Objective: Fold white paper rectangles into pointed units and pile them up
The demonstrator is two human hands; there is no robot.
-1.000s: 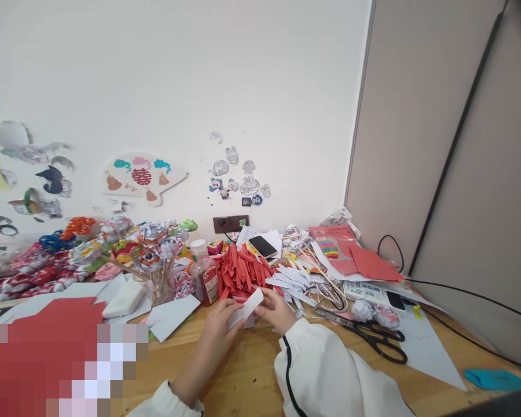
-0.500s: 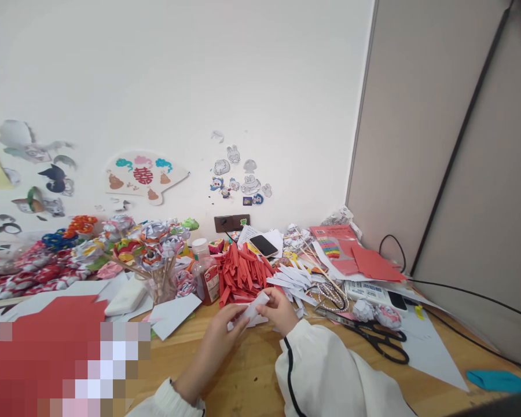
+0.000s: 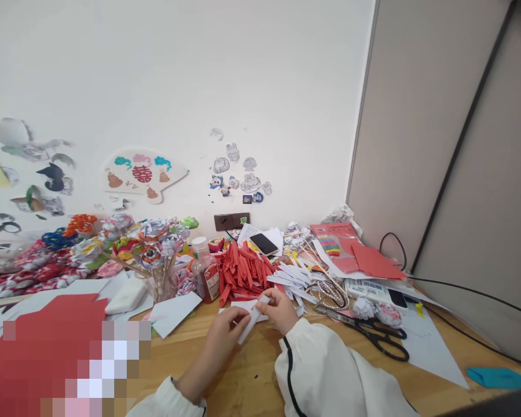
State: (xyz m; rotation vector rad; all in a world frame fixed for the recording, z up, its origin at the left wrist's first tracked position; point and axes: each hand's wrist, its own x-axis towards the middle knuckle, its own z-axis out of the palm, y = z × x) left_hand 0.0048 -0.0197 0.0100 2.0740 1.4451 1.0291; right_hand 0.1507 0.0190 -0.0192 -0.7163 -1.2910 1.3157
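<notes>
Between my two hands is a narrow folded strip of white paper (image 3: 250,325), slanting from lower left to upper right above the table. My left hand (image 3: 228,330) pinches its left edge between thumb and fingers. At the upper end, my right hand (image 3: 278,311) grips it with thumb and fingertips. Just beyond my hands lies a heap of folded red paper strips (image 3: 243,272). Folded white paper strips (image 3: 293,278) are piled to the right of it. Part of a white sheet (image 3: 254,307) shows behind my fingers.
Black-handled scissors (image 3: 373,336) lie right of my right sleeve. A jar of red-brown liquid (image 3: 206,278) and paper flowers on sticks (image 3: 158,243) stand at left. A phone (image 3: 264,244) rests behind the red heap. Black cables (image 3: 469,295) cross the right side.
The white paper now looks narrower, folded into a slim strip, and its lower end shows below my left fingers. My left hand has shifted slightly; my right hand stays nearly in place.
</notes>
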